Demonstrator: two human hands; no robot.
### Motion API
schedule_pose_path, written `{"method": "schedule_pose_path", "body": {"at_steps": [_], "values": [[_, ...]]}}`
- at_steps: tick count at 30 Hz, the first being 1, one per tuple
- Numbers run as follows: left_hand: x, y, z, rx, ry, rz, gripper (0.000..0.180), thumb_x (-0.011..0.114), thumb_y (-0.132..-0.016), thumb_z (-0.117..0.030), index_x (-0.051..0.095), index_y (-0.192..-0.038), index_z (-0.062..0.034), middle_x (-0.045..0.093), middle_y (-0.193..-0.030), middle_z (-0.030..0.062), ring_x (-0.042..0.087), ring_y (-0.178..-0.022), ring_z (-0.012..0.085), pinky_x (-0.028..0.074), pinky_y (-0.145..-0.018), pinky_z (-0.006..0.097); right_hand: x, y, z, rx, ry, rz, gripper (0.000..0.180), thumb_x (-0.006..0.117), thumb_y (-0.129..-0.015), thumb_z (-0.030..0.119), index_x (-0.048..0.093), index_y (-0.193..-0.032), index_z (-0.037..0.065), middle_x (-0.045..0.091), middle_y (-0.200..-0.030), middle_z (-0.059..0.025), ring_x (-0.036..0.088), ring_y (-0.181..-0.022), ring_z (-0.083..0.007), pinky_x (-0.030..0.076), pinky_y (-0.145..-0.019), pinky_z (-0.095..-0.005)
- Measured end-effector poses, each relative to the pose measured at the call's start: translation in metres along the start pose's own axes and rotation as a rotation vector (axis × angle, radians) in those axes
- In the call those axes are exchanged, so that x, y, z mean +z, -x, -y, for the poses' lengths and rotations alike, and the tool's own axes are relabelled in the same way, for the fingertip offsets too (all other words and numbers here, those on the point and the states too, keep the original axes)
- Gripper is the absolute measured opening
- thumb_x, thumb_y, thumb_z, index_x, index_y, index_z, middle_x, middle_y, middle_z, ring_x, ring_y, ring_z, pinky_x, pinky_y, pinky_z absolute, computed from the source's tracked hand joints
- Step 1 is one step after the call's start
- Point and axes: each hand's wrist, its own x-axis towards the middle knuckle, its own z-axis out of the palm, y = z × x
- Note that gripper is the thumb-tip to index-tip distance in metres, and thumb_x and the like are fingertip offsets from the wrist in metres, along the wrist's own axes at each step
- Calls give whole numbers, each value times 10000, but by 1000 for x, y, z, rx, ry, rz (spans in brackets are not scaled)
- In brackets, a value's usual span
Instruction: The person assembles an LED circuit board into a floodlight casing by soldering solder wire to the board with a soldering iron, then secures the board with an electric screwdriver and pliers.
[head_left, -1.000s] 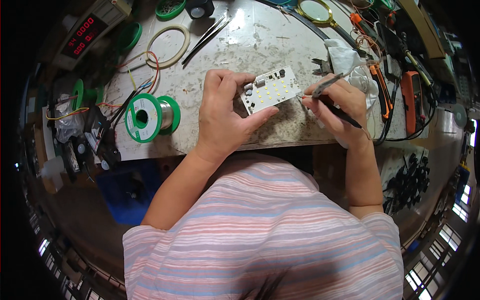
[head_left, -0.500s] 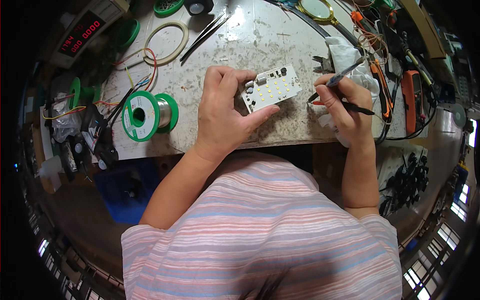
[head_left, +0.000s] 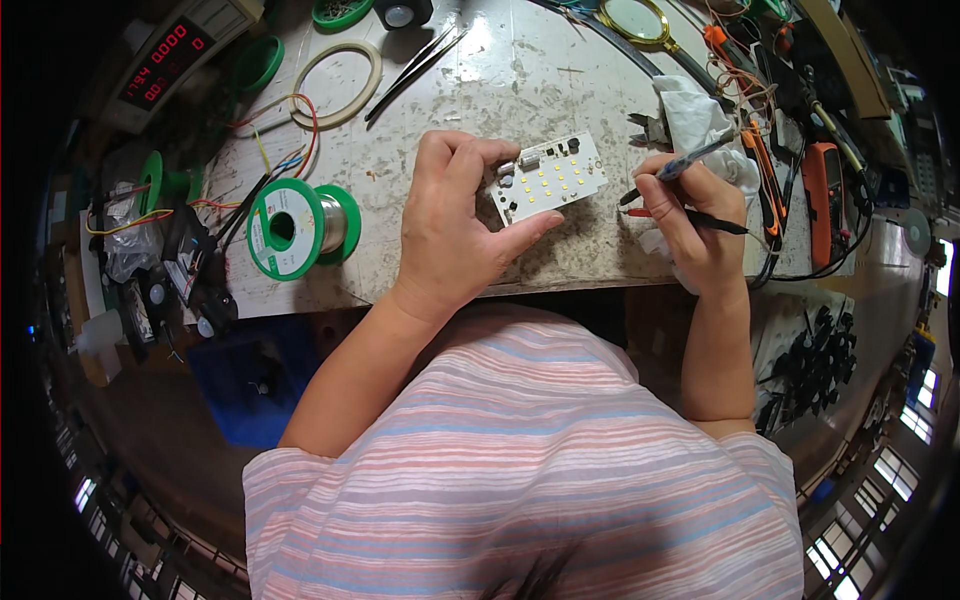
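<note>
A white circuit board with rows of small yellow LEDs is pinched by its left side between the thumb and fingers of my left hand. Larger parts stand along the board's far edge. To the right of it, my right hand is closed around two pen-like test probes, one with a red tip and one dark with a bluish-grey handle. Their points face the board, with a gap between. My palm hides part of the probes.
A green solder spool stands left of my left hand. Beyond it lie a tape ring and black tweezers. At right are crumpled white tissue, orange-handled cutters and an orange multimeter. A red-lit meter display sits far left.
My left hand and the board have shifted slightly to the right. The probes in my right hand have moved only a little. The digits on the red display have changed.
</note>
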Motion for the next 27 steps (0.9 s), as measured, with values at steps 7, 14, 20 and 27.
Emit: {"method": "schedule_pose_path", "body": {"at_steps": [7,14,20,27], "values": [[-1,1,0,-20,42,30,572,936,-651,-215,654,-1120,-46,528,-1069,86,553,-907,200,504,-799,310,-2,1,11,92,-328,-67,106,682,-963,79,683,-986,-25,647,-741,-29,569,-618,-77,444,-551,-221],[0,1,0,-5,58,33,567,933,-608,-246,678,-1084,-74,538,-1024,94,581,-921,277,526,-770,382,30,-13,36,55,-571,10,131,671,-978,86,686,-1025,-35,640,-736,-20,548,-624,-61,415,-554,-201],[0,2,2,5,70,44,570,934,-613,-207,679,-1105,-77,533,-1049,84,582,-933,241,527,-772,348,39,-21,35,-21,-317,93,119,717,-936,87,700,-975,-23,637,-704,-33,560,-589,-68,451,-544,-225],[-1,2,3,25,40,70,586,937,-622,-148,666,-1134,-58,522,-1083,85,579,-934,205,534,-762,301,42,-22,39,13,-363,81,147,730,-932,114,697,-965,-25,637,-700,-39,612,-608,-73,480,-556,-228]]}}
